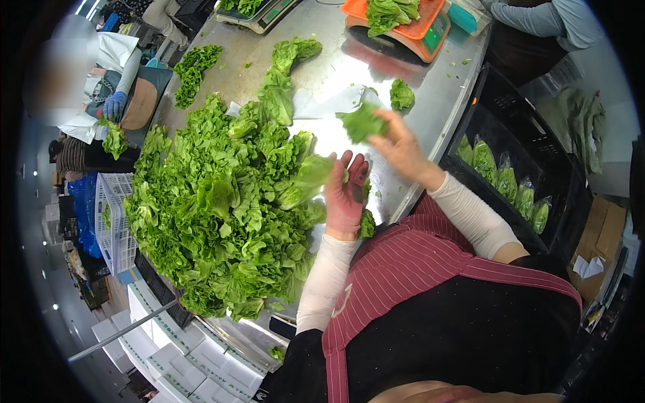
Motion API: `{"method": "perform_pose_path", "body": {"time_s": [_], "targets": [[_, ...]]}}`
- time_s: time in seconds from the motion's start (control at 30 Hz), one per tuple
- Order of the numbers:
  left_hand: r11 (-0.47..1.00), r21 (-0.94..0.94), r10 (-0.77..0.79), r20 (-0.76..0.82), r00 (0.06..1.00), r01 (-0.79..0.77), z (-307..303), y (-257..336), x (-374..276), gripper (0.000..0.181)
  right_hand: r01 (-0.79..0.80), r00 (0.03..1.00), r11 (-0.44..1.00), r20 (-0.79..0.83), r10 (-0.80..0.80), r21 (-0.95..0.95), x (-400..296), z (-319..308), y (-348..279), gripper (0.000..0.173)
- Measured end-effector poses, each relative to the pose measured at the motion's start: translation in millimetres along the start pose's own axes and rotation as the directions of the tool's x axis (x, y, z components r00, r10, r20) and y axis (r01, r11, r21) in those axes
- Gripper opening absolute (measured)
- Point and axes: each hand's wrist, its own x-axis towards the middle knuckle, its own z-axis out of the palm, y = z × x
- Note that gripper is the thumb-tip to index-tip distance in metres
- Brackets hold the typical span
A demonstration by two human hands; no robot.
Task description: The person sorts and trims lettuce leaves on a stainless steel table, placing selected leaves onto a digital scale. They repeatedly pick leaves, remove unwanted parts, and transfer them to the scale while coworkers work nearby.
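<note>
My left hand [346,194], palm up and reddish with dark stains, has its thumb round the stem end of a green lettuce head [308,179], whose leaves lie towards the pile. Up and to the right of it, my right hand [400,146] holds loose lettuce leaves [364,123], blurred by motion. A large heap of leafy lettuce [216,211] covers the left part of the metal table [428,95]. More lettuce [277,93] lies beyond the heap, and a small leaf clump [402,94] is beyond my right hand.
An orange scale [426,38] bearing lettuce stands at the far side, another scale [257,17] left of it. A black crate [509,151] with bagged lettuce adjoins the table's right edge. Two co-workers are nearby, one with a blue-gloved hand [115,106]. White boxes [176,367] are stacked lower left.
</note>
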Motion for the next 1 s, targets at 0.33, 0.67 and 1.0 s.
{"method": "perform_pose_path", "body": {"time_s": [0.33, 0.67, 1.0], "targets": [[0.941, 0.339, -0.005, -0.007, 1.000, 0.007, -36.9, -18.2, 2.1, 0.021, -0.178, 0.983, 0.463, -0.180, 0.039, -0.869, 93.2, -140.9, 122.8, 0.047], [0.996, -0.053, -0.070, 0.014, 0.997, 0.071, -12.1, -11.1, -12.4, 0.035, -0.092, 0.930, 0.549, -0.269, -0.251, -0.831, 80.8, -120.2, 111.2, 0.057], [0.990, 0.026, -0.140, 0.041, 0.989, 0.139, -15.9, -18.8, -9.8, 0.053, 0.004, 0.881, 0.514, 0.246, 0.404, -0.858, 145.2, 6.9, 77.0, 0.063]]}}
